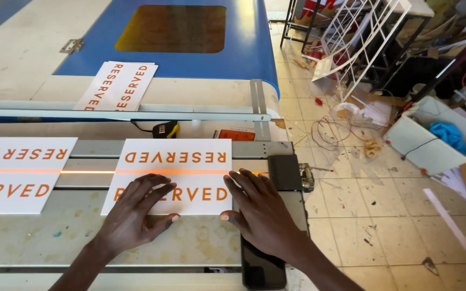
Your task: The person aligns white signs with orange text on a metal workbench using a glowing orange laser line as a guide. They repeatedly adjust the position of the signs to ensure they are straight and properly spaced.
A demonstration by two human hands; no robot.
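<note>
On the bending bench (39,237), left hand (133,213) and right hand (257,207) lie flat, fingers spread, pressing the white sign panel (173,164); a second panel (17,172) sits left.

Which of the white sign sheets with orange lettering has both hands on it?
The middle sheet, lying across the glowing orange line. The left hand and right hand press its lower edge; the others lie untouched.

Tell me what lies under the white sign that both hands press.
Under the sign runs a glowing orange strip between grey rails; the sign and both hands, left and right, cover the rest.
</note>
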